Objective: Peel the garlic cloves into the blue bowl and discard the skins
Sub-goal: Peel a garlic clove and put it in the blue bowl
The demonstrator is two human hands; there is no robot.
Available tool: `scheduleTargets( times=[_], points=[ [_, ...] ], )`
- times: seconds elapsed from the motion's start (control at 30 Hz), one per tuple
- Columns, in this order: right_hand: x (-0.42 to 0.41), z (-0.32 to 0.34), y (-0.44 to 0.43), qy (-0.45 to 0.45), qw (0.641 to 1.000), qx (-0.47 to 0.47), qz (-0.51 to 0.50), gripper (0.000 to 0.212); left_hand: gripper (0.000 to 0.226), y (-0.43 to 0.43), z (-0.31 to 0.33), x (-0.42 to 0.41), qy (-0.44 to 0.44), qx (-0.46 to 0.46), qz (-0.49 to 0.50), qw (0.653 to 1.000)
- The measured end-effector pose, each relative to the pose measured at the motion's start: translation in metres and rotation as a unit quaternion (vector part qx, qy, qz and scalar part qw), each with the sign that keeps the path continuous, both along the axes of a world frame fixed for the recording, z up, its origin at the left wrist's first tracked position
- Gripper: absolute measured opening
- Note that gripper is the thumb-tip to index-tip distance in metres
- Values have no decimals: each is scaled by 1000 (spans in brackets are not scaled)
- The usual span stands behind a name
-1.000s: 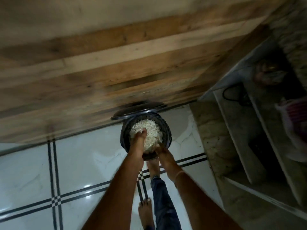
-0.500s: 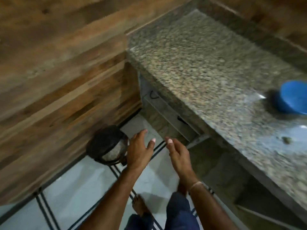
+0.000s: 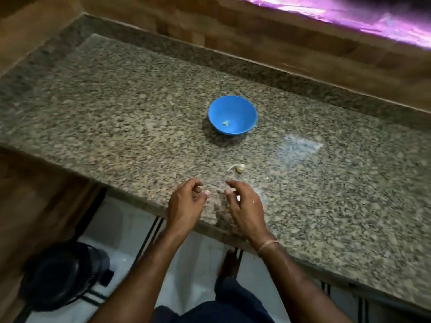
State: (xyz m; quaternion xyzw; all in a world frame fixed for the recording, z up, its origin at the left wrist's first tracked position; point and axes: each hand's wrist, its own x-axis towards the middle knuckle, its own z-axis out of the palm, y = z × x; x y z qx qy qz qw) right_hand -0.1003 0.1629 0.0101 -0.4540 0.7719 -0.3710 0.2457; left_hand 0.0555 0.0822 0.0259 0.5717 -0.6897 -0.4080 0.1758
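Note:
A blue bowl (image 3: 232, 118) stands on the speckled granite counter (image 3: 116, 117) with a small pale piece inside it. An unpeeled garlic clove (image 3: 239, 168) with a thin tail lies on the counter between the bowl and my hands. My left hand (image 3: 185, 201) and my right hand (image 3: 242, 203) hover side by side over the counter's front edge, fingers loosely curled, holding nothing. The clove lies just beyond my right fingertips, apart from them.
A black bin (image 3: 64, 276) stands on the white tiled floor at the lower left, below the counter. Wood-patterned walls border the counter at the back and left. My legs show at the bottom.
My hands have left the bin of skins on the floor and risen to the counter edge. The view swung up and right, from the bin to the counter with the bowl and clove.

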Motion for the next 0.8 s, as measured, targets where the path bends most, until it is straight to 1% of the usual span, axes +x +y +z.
scheduleTargets(
  times=[0.07, 0.17, 0.27, 0.37, 0.43, 0.53, 0.63, 0.7, 0.8],
  points=[
    [-33, -7, 0, 16, 999, 4, -28, 27, 24, -4, -9, -28, -20, -23, -51, 998],
    [-72, -15, -6, 44, 997, 29, -57, 28, 32, -9, -27, -58, -49, -73, -143, 986],
    [-96, -19, -20, 75, 994, 57, -55, 33, 27, -11, -42, -71, -76, -92, -178, 977],
    [-105, -21, -36, 105, 988, 102, -46, 36, 14, -15, -43, -74, -85, -112, -188, 972],
    [-106, -23, -44, 130, 984, 116, -42, 36, 10, -17, -36, -75, -75, -117, -185, 973],
    [-102, -25, -54, 156, 978, 125, -54, 34, 5, -37, -13, -85, -44, -121, -120, 984],
    [-97, -26, -60, 168, 973, 138, -76, 33, 2, -88, 13, -112, -41, -170, -57, 983],
    [-93, -27, -62, 174, 971, 140, -83, 32, 5, -127, 24, -131, -58, -195, -46, 978],
    [-90, -27, -62, 169, 972, 138, -92, 33, 13, -172, 23, -148, -115, -195, -82, 971]
  ],
)
